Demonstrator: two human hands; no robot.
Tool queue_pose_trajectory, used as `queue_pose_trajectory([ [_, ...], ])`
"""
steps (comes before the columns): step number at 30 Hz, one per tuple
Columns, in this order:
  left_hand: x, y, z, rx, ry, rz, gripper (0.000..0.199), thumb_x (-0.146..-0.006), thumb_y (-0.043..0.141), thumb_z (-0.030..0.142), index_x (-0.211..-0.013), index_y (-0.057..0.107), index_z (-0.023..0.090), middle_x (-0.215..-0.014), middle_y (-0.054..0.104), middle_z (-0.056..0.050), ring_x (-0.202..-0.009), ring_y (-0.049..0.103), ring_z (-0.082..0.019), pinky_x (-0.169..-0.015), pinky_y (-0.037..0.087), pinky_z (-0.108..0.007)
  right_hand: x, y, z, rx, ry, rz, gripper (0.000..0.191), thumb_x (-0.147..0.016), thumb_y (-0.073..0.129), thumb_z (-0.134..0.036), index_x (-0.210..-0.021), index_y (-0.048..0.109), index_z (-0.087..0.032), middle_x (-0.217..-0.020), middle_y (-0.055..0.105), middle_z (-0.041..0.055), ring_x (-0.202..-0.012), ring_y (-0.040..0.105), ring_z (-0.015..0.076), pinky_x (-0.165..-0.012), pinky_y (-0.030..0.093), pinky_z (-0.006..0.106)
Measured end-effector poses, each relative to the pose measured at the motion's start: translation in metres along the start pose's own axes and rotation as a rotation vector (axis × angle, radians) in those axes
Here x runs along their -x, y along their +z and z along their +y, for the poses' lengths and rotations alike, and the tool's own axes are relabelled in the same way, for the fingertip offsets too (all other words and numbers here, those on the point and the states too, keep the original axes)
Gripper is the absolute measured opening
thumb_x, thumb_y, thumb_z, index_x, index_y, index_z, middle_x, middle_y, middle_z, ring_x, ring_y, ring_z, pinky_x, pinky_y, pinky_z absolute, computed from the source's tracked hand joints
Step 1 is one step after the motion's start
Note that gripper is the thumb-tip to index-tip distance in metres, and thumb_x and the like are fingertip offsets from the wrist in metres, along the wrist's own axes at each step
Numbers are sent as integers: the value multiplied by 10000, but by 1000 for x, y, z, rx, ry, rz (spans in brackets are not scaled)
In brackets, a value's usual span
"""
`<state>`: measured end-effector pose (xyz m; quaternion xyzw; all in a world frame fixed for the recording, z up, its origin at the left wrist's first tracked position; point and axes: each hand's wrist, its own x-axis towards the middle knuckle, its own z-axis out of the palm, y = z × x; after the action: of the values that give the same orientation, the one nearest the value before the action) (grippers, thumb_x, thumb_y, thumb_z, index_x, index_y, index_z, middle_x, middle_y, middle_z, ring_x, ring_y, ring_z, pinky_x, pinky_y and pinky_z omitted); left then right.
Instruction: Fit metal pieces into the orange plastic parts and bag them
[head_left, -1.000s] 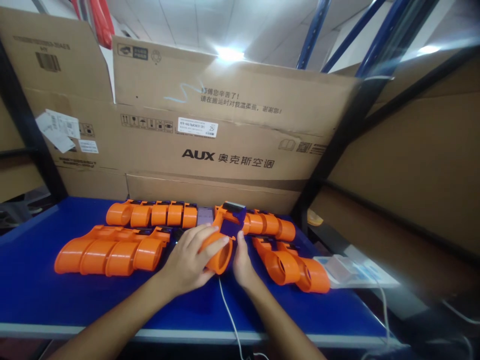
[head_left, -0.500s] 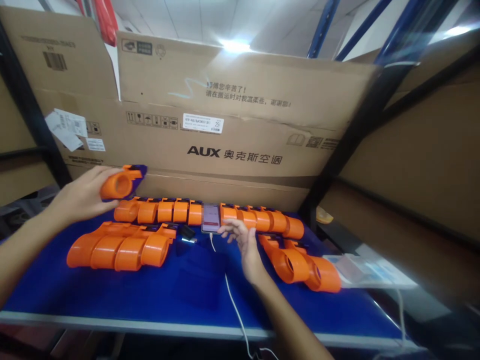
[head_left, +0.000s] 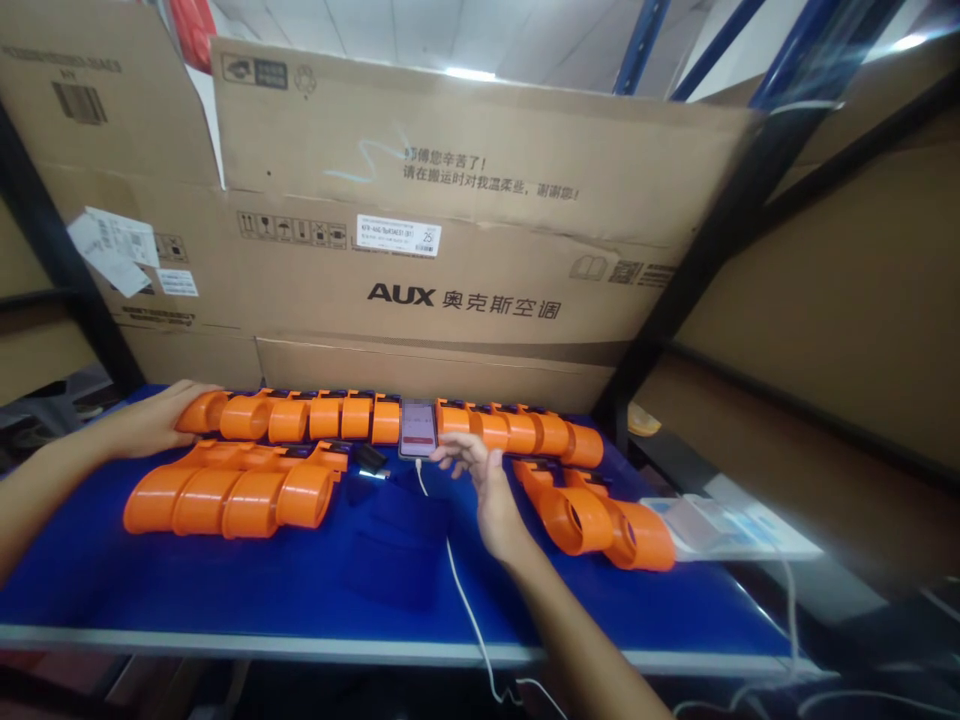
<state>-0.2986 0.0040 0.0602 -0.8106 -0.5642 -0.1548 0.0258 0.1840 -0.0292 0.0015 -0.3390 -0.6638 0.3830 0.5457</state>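
At the left end of the back row, my left hand (head_left: 161,415) is closed round an orange ring piece (head_left: 201,412), which rests beside the other orange rings (head_left: 288,420). My right hand (head_left: 484,485) is above the blue table with its fingers apart and nothing in it. Its fingertips are just right of the lower end of a phone (head_left: 418,430), which lies between the two halves of the back row. Several orange rings (head_left: 251,503) lie side by side at the front left. More orange rings (head_left: 589,520) are at the front right.
A white cable (head_left: 466,590) runs from the phone over the front edge of the blue table (head_left: 300,590). A small black item (head_left: 367,458) lies left of the phone. Tall cardboard (head_left: 465,250) stands behind, with a dark metal post (head_left: 675,270) on the right.
My left hand has lowered the orange ring piece from above the table to the left end of the back row. My right hand has hardly moved. The view has shifted slightly.
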Motion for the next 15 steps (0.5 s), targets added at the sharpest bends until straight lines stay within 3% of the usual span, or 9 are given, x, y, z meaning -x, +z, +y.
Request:
queue_pose_trajectory([
  [3, 1, -3, 5, 54, 6, -57, 601, -950, 392, 420, -1476, 391, 131, -1425, 526, -89, -1317, 528, -269, -1113, 408, -436, 0, 0, -1, 11, 14, 12, 780, -943, 121, -795, -1155, 649, -261, -1012, 707, 89, -941, 604, 279, -818, 444, 415],
  [8, -1, -4, -14, 53, -37, -157, 801, -934, 403, 603, -1507, 360, 45, -1515, 499, -173, -1383, 487, -332, -1141, 372, -496, 1, -1, 0, 7, -2, -20, 758, -966, 117, -762, -1203, 638, -265, -1060, 703, 83, -957, 596, 273, -825, 444, 408],
  [12, 7, -18, -5, -3, 35, -72, 662, -994, 386, 556, -1520, 375, 153, -1607, 413, -73, -1466, 393, -288, -1199, 295, -471, 2, -2, 0, 5, -20, -17, 746, -980, 115, -741, -1221, 635, -262, -1074, 701, 83, -963, 591, 271, -830, 441, 405],
  [15, 28, -16, 23, -2, 127, -62, 629, -943, 528, 525, -1512, 417, 282, -1566, 486, 27, -1392, 499, -241, -1162, 380, -415, 2, -2, -1, -11, -27, 1, 744, -986, 107, -731, -1216, 635, -260, -1072, 702, 83, -973, 598, 270, -825, 439, 400],
])
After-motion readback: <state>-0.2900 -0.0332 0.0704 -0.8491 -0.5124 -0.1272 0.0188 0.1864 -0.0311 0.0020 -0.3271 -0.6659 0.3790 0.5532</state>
